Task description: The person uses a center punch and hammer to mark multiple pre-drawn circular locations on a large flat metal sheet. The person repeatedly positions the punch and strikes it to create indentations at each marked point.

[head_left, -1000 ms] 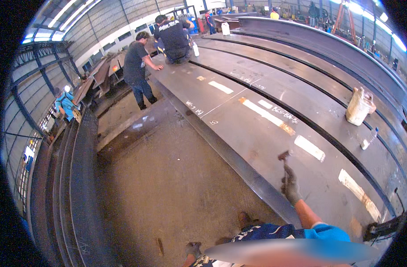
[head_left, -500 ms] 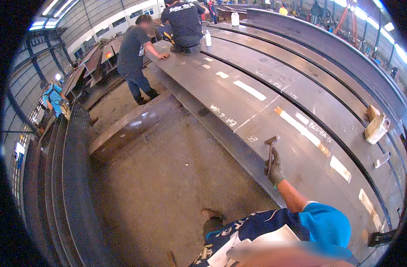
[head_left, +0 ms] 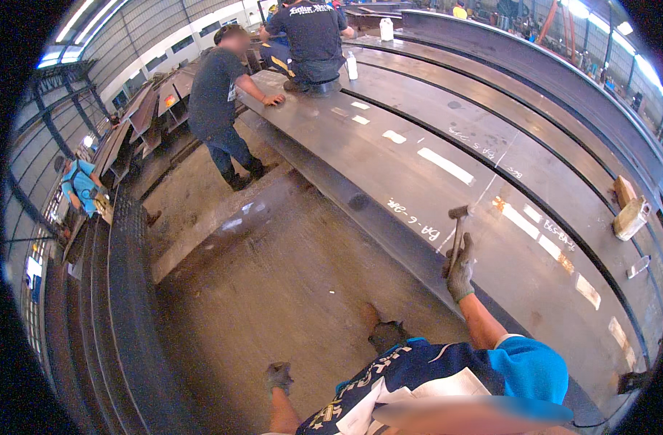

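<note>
My right hand (head_left: 458, 274), in a grey work glove, is wrapped round the handle of a hammer (head_left: 458, 230). The hammer's head points up and away from me, over the near edge of a wide steel beam (head_left: 389, 174) with chalk marks and pale patches on it. Low in the view, my left hand (head_left: 278, 376), also gloved, hangs over the brown floor, left of my body. Its fingers are curled in, and whether they hold anything is hidden.
A person in dark clothes (head_left: 223, 94) leans a hand on the beam's far end, where another person (head_left: 313, 43) sits. White jugs (head_left: 631, 220) and bottles (head_left: 352, 67) stand on the beams. A low crosswise beam (head_left: 215, 232) lies ahead; stacked steel (head_left: 121, 312) runs along the left.
My left hand has come into view at the bottom. The beam's marks have shifted right and down in the view, and the hammer stays in my right hand, now more upright.
</note>
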`<act>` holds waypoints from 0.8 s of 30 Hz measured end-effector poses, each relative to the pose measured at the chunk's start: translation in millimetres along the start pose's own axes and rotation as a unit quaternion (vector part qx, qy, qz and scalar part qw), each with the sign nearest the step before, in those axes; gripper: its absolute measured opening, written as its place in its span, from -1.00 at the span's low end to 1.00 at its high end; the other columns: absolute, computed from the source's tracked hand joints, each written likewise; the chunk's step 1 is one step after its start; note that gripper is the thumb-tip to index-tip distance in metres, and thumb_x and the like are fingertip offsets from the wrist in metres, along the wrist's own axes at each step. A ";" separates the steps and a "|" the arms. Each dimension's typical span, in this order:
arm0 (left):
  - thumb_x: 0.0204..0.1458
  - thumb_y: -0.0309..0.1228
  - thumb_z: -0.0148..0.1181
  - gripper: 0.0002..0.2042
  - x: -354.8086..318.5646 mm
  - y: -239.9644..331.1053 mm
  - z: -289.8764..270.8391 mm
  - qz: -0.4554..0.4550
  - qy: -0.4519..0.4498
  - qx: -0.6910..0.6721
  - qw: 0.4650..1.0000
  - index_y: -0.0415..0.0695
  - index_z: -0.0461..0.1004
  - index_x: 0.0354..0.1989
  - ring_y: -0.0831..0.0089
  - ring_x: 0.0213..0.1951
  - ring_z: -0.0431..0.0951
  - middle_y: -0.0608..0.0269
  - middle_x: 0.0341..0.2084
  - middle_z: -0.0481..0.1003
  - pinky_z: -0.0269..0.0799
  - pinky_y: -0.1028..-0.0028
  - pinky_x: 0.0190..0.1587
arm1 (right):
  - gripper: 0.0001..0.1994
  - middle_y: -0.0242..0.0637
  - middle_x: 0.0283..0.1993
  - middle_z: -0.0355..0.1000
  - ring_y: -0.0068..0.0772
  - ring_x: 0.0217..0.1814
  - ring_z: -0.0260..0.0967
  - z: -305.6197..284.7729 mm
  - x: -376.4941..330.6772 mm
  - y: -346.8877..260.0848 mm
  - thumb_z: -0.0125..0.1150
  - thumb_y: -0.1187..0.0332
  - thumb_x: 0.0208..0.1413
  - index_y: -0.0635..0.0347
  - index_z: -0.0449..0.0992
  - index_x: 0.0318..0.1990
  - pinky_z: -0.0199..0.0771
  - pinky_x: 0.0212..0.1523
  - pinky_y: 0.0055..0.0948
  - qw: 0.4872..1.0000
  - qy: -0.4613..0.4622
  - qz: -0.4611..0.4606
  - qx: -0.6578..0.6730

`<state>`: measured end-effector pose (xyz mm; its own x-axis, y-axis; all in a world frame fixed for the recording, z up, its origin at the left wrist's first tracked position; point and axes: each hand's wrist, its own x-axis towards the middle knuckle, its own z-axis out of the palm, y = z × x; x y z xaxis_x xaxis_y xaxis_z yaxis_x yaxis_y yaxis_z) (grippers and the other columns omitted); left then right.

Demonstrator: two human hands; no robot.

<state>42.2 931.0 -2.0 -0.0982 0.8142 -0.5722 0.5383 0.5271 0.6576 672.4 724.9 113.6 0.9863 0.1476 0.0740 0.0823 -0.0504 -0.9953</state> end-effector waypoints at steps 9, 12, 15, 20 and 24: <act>0.02 -0.22 0.47 -0.58 108.3 53.6 57.6 -0.112 -0.029 0.041 0.992 -0.12 0.58 0.02 0.14 -0.36 0.64 0.05 -0.14 0.61 0.61 -0.02 -0.42 | -0.53 -0.29 -0.39 0.39 -0.24 -0.50 0.38 216.7 48.1 4.7 -0.20 -0.23 0.42 -0.14 0.46 0.09 0.39 -0.57 -0.18 0.868 -0.060 0.411 0.272; 0.03 -0.20 0.46 -0.58 126.3 85.7 83.6 -0.135 -0.054 0.041 0.989 -0.13 0.58 0.02 0.15 -0.37 0.64 0.05 -0.14 0.60 0.61 0.00 -0.42 | -0.57 -0.31 -0.42 0.36 -0.21 -0.50 0.35 278.4 70.5 12.0 -0.21 -0.21 0.41 -0.15 0.44 -0.02 0.35 -0.56 -0.14 0.822 -0.058 0.497 0.270; 0.05 -0.19 0.45 -0.58 141.5 115.5 78.9 -0.145 -0.046 0.018 0.988 -0.13 0.58 0.03 0.15 -0.37 0.63 0.05 -0.13 0.60 0.61 0.02 -0.42 | -0.64 -0.37 -0.51 0.28 -0.25 -0.58 0.24 341.5 96.9 16.5 -0.21 -0.15 0.41 -0.16 0.39 -0.16 0.24 -0.59 -0.16 0.878 -0.059 0.413 0.236; 0.08 -0.17 0.42 -0.57 172.7 154.1 40.8 -0.175 0.003 -0.029 0.984 -0.14 0.57 0.05 0.17 -0.38 0.62 0.05 -0.12 0.60 0.61 0.06 -0.42 | -0.69 -0.45 -0.58 0.19 -0.32 -0.66 0.13 442.8 126.2 -12.8 -0.18 -0.06 0.41 -0.18 0.34 -0.31 0.13 -0.63 -0.21 0.936 -0.054 0.302 0.171; 0.10 -0.15 0.41 -0.57 223.5 183.2 20.0 -0.196 -0.011 -0.009 0.980 -0.14 0.57 0.06 0.18 -0.39 0.62 0.05 -0.11 0.60 0.61 0.09 -0.42 | -0.72 -0.43 -0.54 0.22 -0.34 -0.63 0.15 509.8 150.7 -38.6 -0.13 -0.01 0.43 -0.15 0.36 -0.26 0.17 -0.62 -0.26 0.838 -0.161 0.412 0.320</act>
<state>135.6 1204.7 -19.2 -0.2765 0.5421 -0.7935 0.4475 0.8034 0.3929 744.8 1252.7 131.7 0.5721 0.5867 -0.5732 -0.8030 0.2584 -0.5370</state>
